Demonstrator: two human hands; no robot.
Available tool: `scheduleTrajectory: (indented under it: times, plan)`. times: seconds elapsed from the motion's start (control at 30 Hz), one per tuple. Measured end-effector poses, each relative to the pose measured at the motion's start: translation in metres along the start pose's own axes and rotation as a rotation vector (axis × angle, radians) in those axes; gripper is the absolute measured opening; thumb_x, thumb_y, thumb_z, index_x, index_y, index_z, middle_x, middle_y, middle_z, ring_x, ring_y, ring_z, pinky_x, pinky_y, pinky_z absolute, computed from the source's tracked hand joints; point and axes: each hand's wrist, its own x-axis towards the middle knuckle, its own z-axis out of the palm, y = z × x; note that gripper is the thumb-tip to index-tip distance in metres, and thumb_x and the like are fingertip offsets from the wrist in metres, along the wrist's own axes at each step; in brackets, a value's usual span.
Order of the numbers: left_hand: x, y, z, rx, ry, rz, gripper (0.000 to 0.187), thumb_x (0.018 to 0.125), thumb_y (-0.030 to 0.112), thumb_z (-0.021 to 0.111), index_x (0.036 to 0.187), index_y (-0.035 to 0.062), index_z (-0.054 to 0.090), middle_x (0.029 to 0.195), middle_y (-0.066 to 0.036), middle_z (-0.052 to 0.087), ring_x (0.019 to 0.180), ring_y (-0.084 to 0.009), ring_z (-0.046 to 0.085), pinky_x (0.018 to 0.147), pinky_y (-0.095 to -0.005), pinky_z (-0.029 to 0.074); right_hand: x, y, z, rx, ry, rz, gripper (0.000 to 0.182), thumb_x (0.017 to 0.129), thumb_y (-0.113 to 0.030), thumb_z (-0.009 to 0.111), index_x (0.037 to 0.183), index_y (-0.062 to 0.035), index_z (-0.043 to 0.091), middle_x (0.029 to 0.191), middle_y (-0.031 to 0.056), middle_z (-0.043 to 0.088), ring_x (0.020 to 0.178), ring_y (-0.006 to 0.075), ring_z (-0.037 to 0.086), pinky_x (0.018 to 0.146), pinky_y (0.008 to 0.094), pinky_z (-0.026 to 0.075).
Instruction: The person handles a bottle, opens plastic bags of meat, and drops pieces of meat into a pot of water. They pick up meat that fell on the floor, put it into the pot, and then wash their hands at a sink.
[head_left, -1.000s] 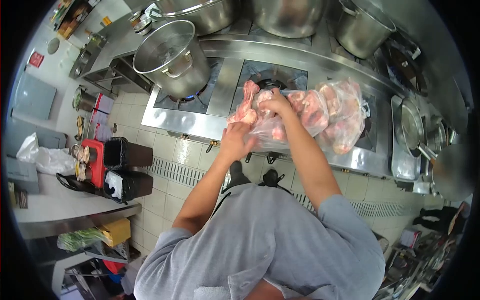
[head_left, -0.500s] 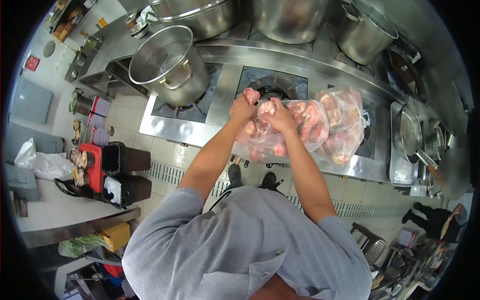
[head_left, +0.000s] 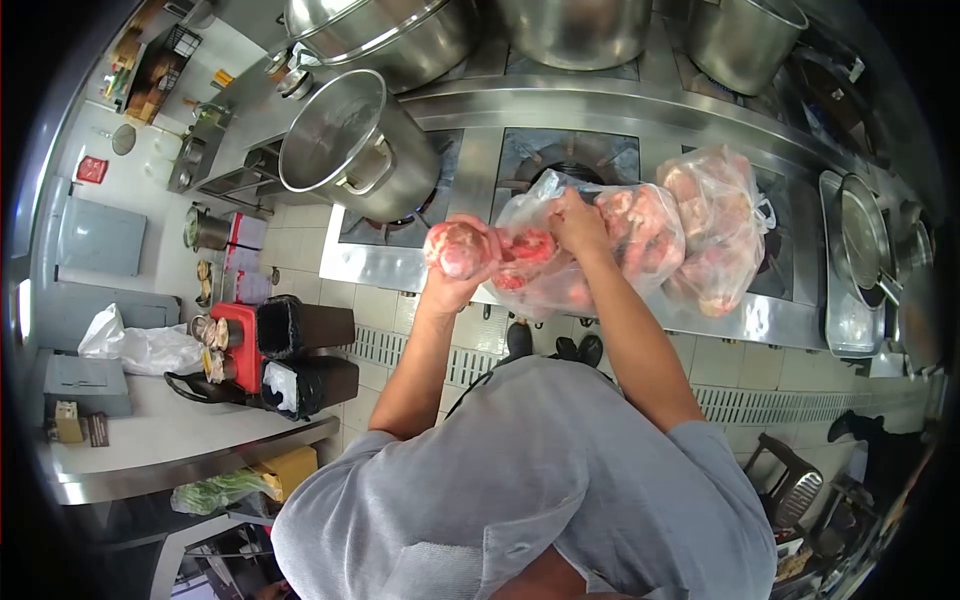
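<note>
My left hand is wrapped round a big meaty bone with a round pale and red knuckle end, held up at the left of the bags. Its other end, red and raw, points toward the open mouth of a clear plastic bag full of similar bones. My right hand grips the rim of this bag with closed fingers. Against its right side leans a second clear bag of bones, tied with a knot. Both bags lie on the stove front. A tall steel stockpot stands left of them over a burner.
More large pots, including a lidded one and a tall one, line the back ledge. At the right a steel tray holds a strainer. Bins stand on the floor at the left. Another person's dark clothing shows at the far right.
My left hand has drawn the bone out of the bag and moved it left and toward me. My right hand has shifted from a bone to the bag's rim. The view has turned slightly.
</note>
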Motion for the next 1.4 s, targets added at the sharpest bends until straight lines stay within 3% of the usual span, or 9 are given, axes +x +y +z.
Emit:
scheduleTrajectory:
  times: [0.3, 0.4, 0.5, 0.57, 0.8, 1.07, 1.13, 1.27, 1.4]
  plan:
    - [0.022, -0.020, 0.017, -0.383, 0.303, 0.126, 0.047, 0.075, -0.006, 0.063, 0.115, 0.0082, 0.044, 0.095, -0.007, 0.053, 0.098, -0.0214, 0.051, 0.093, -0.0368, 0.040, -0.018, 0.006, 0.001, 0.088, 0.025, 0.026, 0.040, 0.083, -0.025, 0.057, 0.120, -0.0125, 0.052, 0.113, 0.0253, 0.056, 0.103, 0.0427, 0.057, 0.089, 0.0484, 0.044]
    - [0.037, -0.023, 0.018, -0.311, 0.292, 0.122, 0.045, 0.076, -0.006, 0.062, 0.115, 0.0086, 0.044, 0.092, -0.006, 0.054, 0.096, -0.0212, 0.052, 0.092, -0.0357, 0.039, -0.035, 0.007, -0.009, -0.064, 0.412, -0.478, 0.033, 0.084, -0.024, 0.055, 0.113, -0.0083, 0.060, 0.113, 0.0248, 0.057, 0.104, 0.0394, 0.057, 0.089, 0.0456, 0.045]
    - [0.031, -0.019, 0.021, -0.112, 0.155, 0.003, 0.045, 0.075, -0.007, 0.063, 0.113, 0.0049, 0.042, 0.091, -0.007, 0.054, 0.094, -0.0201, 0.053, 0.088, -0.0363, 0.043, -0.066, 0.000, -0.043, 0.334, -0.331, -0.241, 0.030, 0.082, -0.024, 0.057, 0.102, -0.0039, 0.065, 0.095, 0.0205, 0.065, 0.094, 0.0339, 0.062, 0.080, 0.0426, 0.048]
    - [0.023, -0.025, 0.022, 0.088, 0.119, -0.004, 0.045, 0.075, -0.007, 0.064, 0.112, 0.0048, 0.043, 0.091, -0.008, 0.055, 0.094, -0.0207, 0.054, 0.086, -0.0364, 0.045, -0.077, 0.008, -0.031, 0.327, -0.338, -0.304, 0.028, 0.081, -0.024, 0.058, 0.098, -0.0036, 0.066, 0.087, 0.0196, 0.065, 0.087, 0.0349, 0.063, 0.077, 0.0434, 0.048]
    - [0.050, -0.048, 0.048, -0.184, 0.406, 0.145, 0.038, 0.074, -0.012, 0.063, 0.105, 0.0035, 0.047, 0.088, -0.008, 0.057, 0.080, -0.0179, 0.058, 0.079, -0.0340, 0.052, -0.084, 0.007, -0.033, 0.163, 0.140, -0.511, 0.019, 0.082, -0.021, 0.061, 0.081, -0.0034, 0.066, 0.074, 0.0180, 0.064, 0.071, 0.0371, 0.062, 0.068, 0.0461, 0.048]
    - [0.049, -0.059, 0.057, 0.606, 0.047, 0.325, 0.028, 0.075, -0.004, 0.067, 0.097, 0.0060, 0.054, 0.095, -0.005, 0.056, 0.084, -0.0149, 0.057, 0.078, -0.0287, 0.048, -0.104, 0.010, -0.031, 0.114, -0.017, -0.560, 0.019, 0.082, -0.021, 0.059, 0.077, -0.0054, 0.068, 0.081, 0.0148, 0.065, 0.075, 0.0322, 0.063, 0.069, 0.0437, 0.049]
    - [0.056, -0.065, 0.058, -0.011, 0.409, 0.033, 0.025, 0.077, -0.004, 0.065, 0.096, 0.0075, 0.053, 0.094, -0.004, 0.056, 0.086, -0.0142, 0.055, 0.082, -0.0303, 0.047, -0.104, 0.007, -0.023, 0.083, 0.019, -0.635, 0.020, 0.083, -0.022, 0.057, 0.077, -0.0059, 0.068, 0.083, 0.0136, 0.066, 0.078, 0.0307, 0.064, 0.069, 0.0424, 0.050]
    - [0.075, -0.053, 0.043, -0.632, 0.650, 0.091, 0.018, 0.083, 0.000, 0.063, 0.096, 0.0089, 0.053, 0.087, -0.003, 0.058, 0.081, -0.0154, 0.059, 0.078, -0.0360, 0.051, -0.103, 0.007, -0.010, -0.279, -0.124, -0.615, 0.024, 0.084, -0.022, 0.052, 0.080, -0.0061, 0.070, 0.089, 0.0110, 0.067, 0.085, 0.0293, 0.065, 0.075, 0.0409, 0.050]
    - [0.088, 0.042, 0.029, -0.561, 0.320, 0.119, 0.011, 0.094, 0.020, 0.054, 0.097, 0.0097, 0.052, 0.081, -0.002, 0.058, 0.078, -0.0151, 0.056, 0.078, -0.0373, 0.048, -0.103, -0.012, -0.025, -0.430, -0.350, -0.396, 0.024, 0.083, -0.021, 0.053, 0.086, -0.0043, 0.070, 0.094, 0.0139, 0.066, 0.089, 0.0313, 0.064, 0.083, 0.0435, 0.048]
